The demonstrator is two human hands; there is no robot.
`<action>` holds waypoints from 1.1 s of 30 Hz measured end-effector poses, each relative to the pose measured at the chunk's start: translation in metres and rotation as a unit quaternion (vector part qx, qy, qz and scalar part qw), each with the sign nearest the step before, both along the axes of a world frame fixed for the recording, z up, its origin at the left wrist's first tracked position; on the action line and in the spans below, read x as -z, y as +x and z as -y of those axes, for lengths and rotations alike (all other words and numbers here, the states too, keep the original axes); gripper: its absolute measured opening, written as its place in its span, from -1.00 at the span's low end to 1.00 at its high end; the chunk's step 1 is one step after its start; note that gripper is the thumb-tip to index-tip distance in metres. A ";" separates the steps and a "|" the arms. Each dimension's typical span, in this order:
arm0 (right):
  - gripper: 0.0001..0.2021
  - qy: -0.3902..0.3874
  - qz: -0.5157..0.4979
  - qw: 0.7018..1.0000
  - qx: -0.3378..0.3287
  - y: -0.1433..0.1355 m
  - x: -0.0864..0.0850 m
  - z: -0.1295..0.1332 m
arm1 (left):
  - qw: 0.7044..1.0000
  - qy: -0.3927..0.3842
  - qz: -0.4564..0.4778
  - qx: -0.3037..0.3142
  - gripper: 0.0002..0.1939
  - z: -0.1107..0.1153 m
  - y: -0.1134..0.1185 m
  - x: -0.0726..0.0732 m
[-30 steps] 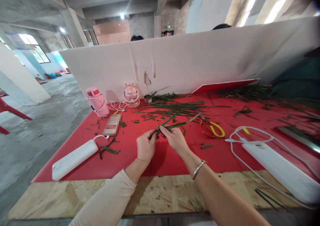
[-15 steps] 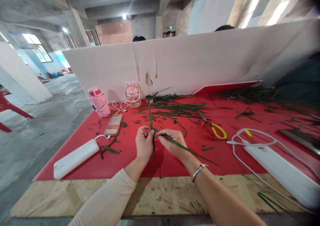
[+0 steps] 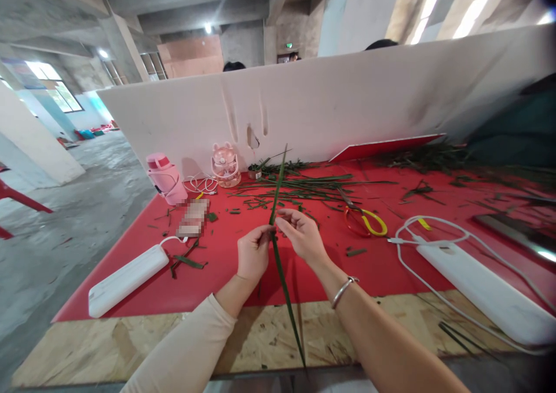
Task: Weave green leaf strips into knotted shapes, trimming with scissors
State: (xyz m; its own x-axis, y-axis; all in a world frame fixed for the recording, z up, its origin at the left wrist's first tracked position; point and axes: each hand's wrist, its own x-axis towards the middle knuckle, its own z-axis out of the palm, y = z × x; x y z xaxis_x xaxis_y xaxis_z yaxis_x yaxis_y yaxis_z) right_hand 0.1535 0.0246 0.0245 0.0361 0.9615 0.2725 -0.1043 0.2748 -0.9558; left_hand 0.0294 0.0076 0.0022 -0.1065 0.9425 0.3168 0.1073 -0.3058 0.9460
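Note:
A long narrow green leaf strip (image 3: 283,277) runs upright between my hands, its tip above them and its tail hanging past the table's front edge. My left hand (image 3: 254,253) is closed, pinching the strip at its middle between thumb and fingers. Just to the right, my right hand (image 3: 300,234) has thumb and forefinger drawn together against the strip, slightly higher up. The fingertips hide where the strip is gripped. Behind the hands, many cut green strips (image 3: 310,183) lie on the red table cover (image 3: 226,277).
Yellow-and-red-handled scissors (image 3: 367,220) lie to the right, near a white power bank (image 3: 473,292) with a cable. Leftward are another white power bank (image 3: 128,280), a blurred phone (image 3: 193,218), a pink bottle (image 3: 165,179) and a clear pink bottle (image 3: 226,166). A white board (image 3: 313,103) stands behind.
The strip that slanted right from my right hand now hangs down toward the front edge, and its upper part leans right. My right hand has risen slightly. The view has shifted a little.

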 end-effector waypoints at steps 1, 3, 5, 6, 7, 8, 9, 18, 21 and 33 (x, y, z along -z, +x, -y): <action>-0.73 0.005 0.000 1.000 0.001 0.000 0.000 -0.001 | 1.000 0.008 -0.017 0.005 -0.81 0.001 0.000 0.000; -0.79 0.016 0.010 1.000 0.005 -0.001 0.001 -0.001 | 0.999 0.022 -0.045 0.008 -0.80 0.003 0.000 -0.001; -0.83 0.014 0.025 0.999 0.015 0.000 0.001 -0.001 | 0.997 0.031 -0.067 0.007 -0.80 0.003 0.000 -0.002; -0.83 0.006 0.030 0.999 0.020 0.001 0.001 -0.001 | 0.997 0.034 -0.075 0.007 -0.80 0.003 0.000 -0.002; -0.84 -0.004 0.031 0.999 0.023 0.001 0.000 -0.002 | 0.996 0.034 -0.079 0.008 -0.79 0.003 0.000 -0.002; -0.84 -0.015 0.031 0.999 0.027 0.001 0.000 -0.002 | 0.996 0.033 -0.078 0.007 -0.79 0.003 0.000 -0.002; -0.84 -0.023 0.030 0.999 0.029 0.001 -0.001 -0.002 | 0.997 0.031 -0.071 0.004 -0.80 0.002 0.001 -0.002; -0.77 -0.064 -0.018 0.998 0.010 0.003 -0.001 -0.005 | 0.999 0.001 -0.040 0.021 -0.77 0.000 0.002 -0.002; -0.77 -0.072 -0.034 0.997 0.000 0.005 -0.001 -0.006 | 0.999 -0.012 -0.044 0.015 -0.76 0.001 0.003 -0.002; -0.71 -0.052 -0.060 0.997 0.011 0.008 0.001 -0.008 | 0.987 -0.109 0.112 0.048 -0.82 -0.003 0.005 -0.003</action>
